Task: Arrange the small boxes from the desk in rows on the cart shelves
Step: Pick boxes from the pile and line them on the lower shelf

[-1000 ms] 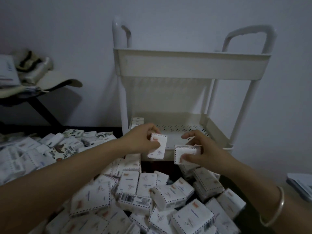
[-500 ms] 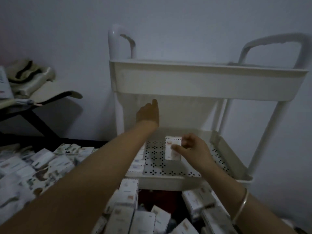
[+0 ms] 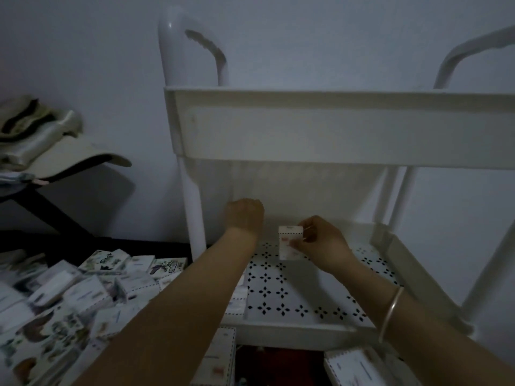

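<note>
White shelf (image 3: 278, 296) — left hand (image 3: 245, 215) at its back edge hides its fingers, grip unclear, right hand (image 3: 320, 243) pinches a box (image 3: 289, 245) upright, room to its right.

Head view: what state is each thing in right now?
right hand: pinches the held box
held box: upright; contact with lower shelf unclear
left hand: deep at shelf's back left, fingers hidden
shelf row: boxes lined along left edge
upper shelf: inside hidden
desk boxes: loose heap

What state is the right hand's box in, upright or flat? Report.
Upright: the box is on end, pinched by the right hand.
</note>
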Demonstrator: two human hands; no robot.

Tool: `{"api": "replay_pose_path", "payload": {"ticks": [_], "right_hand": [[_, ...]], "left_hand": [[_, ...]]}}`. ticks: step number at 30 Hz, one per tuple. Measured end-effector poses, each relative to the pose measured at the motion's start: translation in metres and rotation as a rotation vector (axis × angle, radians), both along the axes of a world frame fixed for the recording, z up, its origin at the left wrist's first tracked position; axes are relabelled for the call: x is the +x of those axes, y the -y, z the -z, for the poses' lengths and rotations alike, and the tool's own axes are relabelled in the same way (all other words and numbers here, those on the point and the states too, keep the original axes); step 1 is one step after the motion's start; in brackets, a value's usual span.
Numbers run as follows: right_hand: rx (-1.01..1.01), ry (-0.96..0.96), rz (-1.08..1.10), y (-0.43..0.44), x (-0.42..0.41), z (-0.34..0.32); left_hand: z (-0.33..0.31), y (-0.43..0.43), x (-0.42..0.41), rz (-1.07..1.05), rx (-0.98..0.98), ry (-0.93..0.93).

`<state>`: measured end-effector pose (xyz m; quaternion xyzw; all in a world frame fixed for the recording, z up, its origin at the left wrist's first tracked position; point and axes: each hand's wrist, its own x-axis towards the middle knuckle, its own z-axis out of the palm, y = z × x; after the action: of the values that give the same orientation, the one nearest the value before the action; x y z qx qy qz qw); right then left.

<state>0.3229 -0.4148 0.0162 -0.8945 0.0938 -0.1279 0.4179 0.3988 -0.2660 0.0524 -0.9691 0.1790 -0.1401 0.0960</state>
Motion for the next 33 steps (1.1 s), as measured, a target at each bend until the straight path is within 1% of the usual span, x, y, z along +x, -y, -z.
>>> {"api": "replay_pose_path", "payload": {"ticks": [3, 6, 10, 12, 15, 16, 18, 22, 24, 30, 33], "right_hand": [[-0.026, -0.031, 0.047, -0.002, 0.017, -0.004], [-0.079, -0.04, 0.089, -0.005, 0.031, -0.003], [-0.144, 0.018, 0.144, -0.015, 0.046, 0.0], [-0.122, 0.067, 0.162, -0.021, 0.052, 0.002], [-0.078, 0.131, 0.165, -0.029, 0.062, 0.004], [-0.065, 0.144, 0.161, -0.031, 0.065, 0.005], [-0.049, 0.155, 0.138, -0.036, 0.071, 0.007], [-0.059, 0.123, 0.022, -0.047, 0.079, 0.011], [-0.051, 0.101, -0.047, -0.051, 0.082, 0.013], [-0.132, -0.049, -0.25, -0.054, 0.082, 0.01], [-0.163, -0.123, -0.263, -0.055, 0.077, 0.007]], "left_hand": [[0.0, 0.0, -0.003, -0.048, 0.029, -0.058], [0.007, 0.001, -0.003, -0.104, 0.069, -0.18], [0.01, 0.003, -0.007, -0.167, 0.113, -0.26], [0.018, 0.002, -0.013, -0.139, 0.065, -0.284], [0.032, -0.008, -0.024, -0.104, -0.081, -0.303], [0.034, -0.011, -0.026, -0.102, -0.07, -0.35], [0.037, -0.015, -0.029, -0.111, -0.047, -0.469], [0.037, -0.022, -0.038, -0.062, -0.1, -0.546], [0.037, -0.025, -0.042, -0.055, -0.101, -0.557], [0.035, -0.025, -0.055, -0.049, -0.051, -0.534], [0.029, -0.032, -0.065, -0.005, -0.039, -0.549]]}}
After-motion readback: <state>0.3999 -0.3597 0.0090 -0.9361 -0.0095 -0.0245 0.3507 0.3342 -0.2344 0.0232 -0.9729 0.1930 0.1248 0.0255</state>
